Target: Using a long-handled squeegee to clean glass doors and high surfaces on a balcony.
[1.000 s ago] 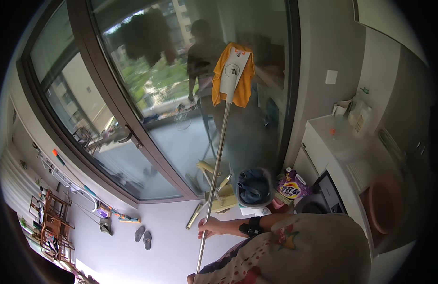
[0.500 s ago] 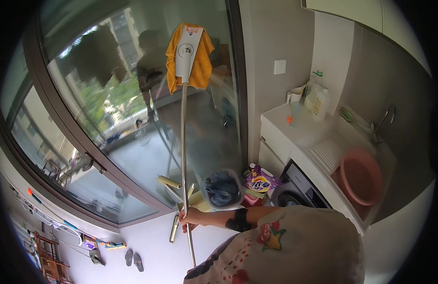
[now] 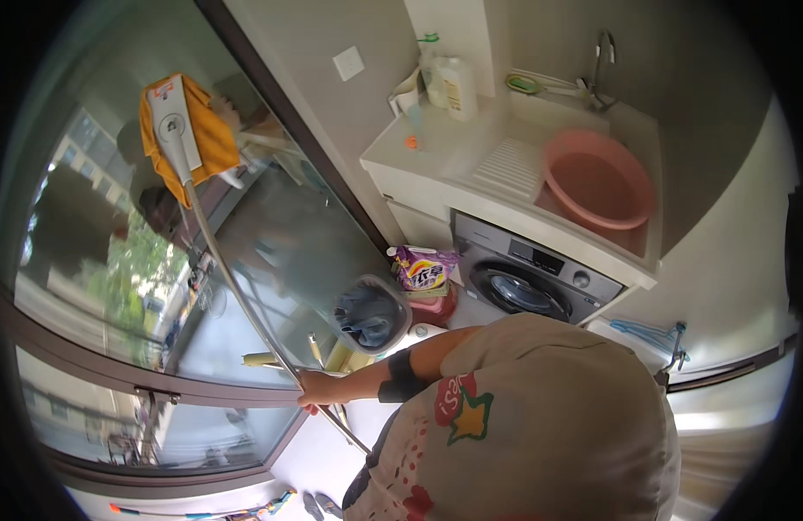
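Hands (image 3: 319, 392) around mop pole (image 3: 245, 300)

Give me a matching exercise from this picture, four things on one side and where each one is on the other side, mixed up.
Things:
1. yellow cloth on the flat mop head
2. round pink plastic basin
3. grey front-loading washing machine
4. white plastic jug

Places:
A. under the white counter
B. pressed against the window glass
C. on the counter by the wall
D. in the sink below the tap

Pairs: 1-B, 2-D, 3-A, 4-C

Orange-clothed mop (image 3: 186, 139) against window glass (image 3: 141, 260)
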`<state>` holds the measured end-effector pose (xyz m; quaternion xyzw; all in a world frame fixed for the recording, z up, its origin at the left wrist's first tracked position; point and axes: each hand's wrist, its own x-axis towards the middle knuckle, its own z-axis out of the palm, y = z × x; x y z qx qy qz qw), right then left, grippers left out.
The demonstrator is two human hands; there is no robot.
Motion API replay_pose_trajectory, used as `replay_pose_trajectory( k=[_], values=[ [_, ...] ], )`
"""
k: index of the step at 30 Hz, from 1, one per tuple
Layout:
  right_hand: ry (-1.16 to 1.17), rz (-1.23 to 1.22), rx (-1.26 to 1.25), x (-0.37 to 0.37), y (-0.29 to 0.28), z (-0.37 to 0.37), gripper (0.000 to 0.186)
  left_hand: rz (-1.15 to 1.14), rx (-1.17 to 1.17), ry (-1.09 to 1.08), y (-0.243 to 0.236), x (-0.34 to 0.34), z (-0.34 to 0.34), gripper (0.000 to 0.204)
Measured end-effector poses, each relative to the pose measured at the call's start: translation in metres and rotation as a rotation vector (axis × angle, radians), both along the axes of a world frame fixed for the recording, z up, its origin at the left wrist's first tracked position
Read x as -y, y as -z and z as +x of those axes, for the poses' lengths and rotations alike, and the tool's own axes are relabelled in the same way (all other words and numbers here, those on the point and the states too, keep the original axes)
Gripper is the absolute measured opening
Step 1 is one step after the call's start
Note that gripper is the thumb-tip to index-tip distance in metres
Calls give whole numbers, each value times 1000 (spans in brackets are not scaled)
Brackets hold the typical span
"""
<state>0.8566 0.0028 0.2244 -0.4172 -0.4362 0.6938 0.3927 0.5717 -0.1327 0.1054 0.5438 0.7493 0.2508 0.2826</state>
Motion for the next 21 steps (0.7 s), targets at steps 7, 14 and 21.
replay_pose_trajectory(
  k=[7,14,21],
  values=[
    [132,215,-17,-8,-26,12,55,74,4,44,-36,-31,-7,31],
    [152,155,-149,-40,-37,-5,40,2,79,146,-9,-21,43,31],
    [140,173,-249,-24,-56,-33,12,-79,128,147,20,-7,59,32]
  ],
)
